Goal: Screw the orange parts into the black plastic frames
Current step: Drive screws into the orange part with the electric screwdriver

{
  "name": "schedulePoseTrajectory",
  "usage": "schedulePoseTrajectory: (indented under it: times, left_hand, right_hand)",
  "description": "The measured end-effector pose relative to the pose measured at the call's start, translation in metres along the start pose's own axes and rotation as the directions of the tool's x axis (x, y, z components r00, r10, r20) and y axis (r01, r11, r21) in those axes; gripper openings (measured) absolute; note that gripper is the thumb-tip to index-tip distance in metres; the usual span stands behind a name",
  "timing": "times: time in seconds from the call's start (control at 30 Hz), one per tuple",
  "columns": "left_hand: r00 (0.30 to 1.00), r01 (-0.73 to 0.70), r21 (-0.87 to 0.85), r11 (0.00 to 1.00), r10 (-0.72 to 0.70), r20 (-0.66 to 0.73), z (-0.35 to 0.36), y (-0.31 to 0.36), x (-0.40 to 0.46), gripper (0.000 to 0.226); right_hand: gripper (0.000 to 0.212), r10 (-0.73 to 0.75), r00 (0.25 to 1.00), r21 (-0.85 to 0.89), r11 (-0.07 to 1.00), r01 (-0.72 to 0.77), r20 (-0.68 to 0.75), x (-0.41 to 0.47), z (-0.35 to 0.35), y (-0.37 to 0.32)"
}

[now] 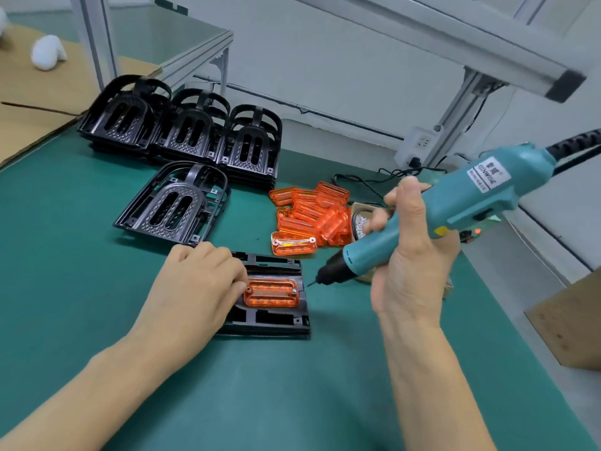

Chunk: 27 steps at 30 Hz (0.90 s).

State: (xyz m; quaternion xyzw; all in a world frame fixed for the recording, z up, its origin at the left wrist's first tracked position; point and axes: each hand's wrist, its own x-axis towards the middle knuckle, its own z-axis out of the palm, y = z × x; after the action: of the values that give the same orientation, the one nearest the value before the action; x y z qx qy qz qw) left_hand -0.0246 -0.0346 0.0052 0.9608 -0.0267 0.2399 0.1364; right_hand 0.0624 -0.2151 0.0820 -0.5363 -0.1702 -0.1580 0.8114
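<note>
A black plastic frame (276,320) lies flat on the green mat in front of me, with an orange part (271,292) seated in its recess. My left hand (198,284) rests on the frame's left side, fingertips touching the orange part's left end. My right hand (409,258) grips a teal electric screwdriver (439,213), tilted so its bit (311,283) hovers just right of the frame's edge. A screw head shows at the orange part's right end.
A pile of loose orange parts (309,213) lies behind the frame. One black frame (175,203) lies separately and stacks of black frames (182,128) stand at the back. A cardboard box (572,323) sits at the right, cardboard (35,102) at the left.
</note>
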Motion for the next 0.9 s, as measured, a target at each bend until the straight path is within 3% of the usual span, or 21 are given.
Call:
schedulePoseTrajectory:
  times: [0.2, 0.33, 0.4, 0.5, 0.57, 0.67, 0.8, 0.9]
  left_hand:
    - [1.0, 0.023, 0.016, 1.0, -0.023, -0.008, -0.007, 0.005, 0.001, 0.029]
    - [0.986, 0.158, -0.076, 0.985, -0.161, -0.042, -0.017, 0.003, 0.0, 0.035]
    - [0.97, 0.238, -0.137, 0.962, -0.244, -0.024, -0.017, -0.008, -0.006, 0.027]
    - [0.947, 0.311, -0.066, 0.948, -0.315, -0.066, -0.007, -0.042, -0.023, 0.031]
    - [0.923, 0.384, -0.041, 0.922, -0.385, -0.006, 0.007, -0.075, -0.039, 0.035]
    - [0.921, 0.389, 0.023, 0.921, -0.389, 0.025, 0.032, -0.109, -0.065, 0.033]
    - [0.925, 0.358, 0.05, 0.932, -0.362, 0.116, 0.03, -0.095, -0.063, 0.044]
    - [0.921, 0.374, 0.053, 0.926, -0.378, 0.093, 0.014, -0.069, -0.049, 0.044]
  right_hand:
    - [0.019, -0.114, 0.965, -0.311, 0.95, 0.036, -0.238, 0.025, -0.071, -0.033]
    - [0.031, -0.031, 0.94, -0.521, 0.838, -0.161, -0.341, 0.036, -0.129, -0.047]
    - [0.037, 0.031, 0.925, -0.681, 0.667, -0.302, -0.379, 0.04, -0.158, -0.049]
    - [0.047, 0.131, 0.894, -0.835, 0.319, -0.448, -0.429, 0.039, -0.189, -0.048]
    - [0.051, 0.19, 0.863, -0.871, 0.068, -0.487, -0.468, 0.037, -0.201, -0.044]
    - [0.056, 0.259, 0.816, -0.855, -0.202, -0.477, -0.516, 0.036, -0.21, -0.03]
    - [0.062, 0.267, 0.789, -0.792, -0.462, -0.4, -0.554, 0.043, -0.209, -0.011]
    - [0.063, 0.266, 0.783, -0.781, -0.481, -0.398, -0.562, 0.054, -0.208, -0.005]
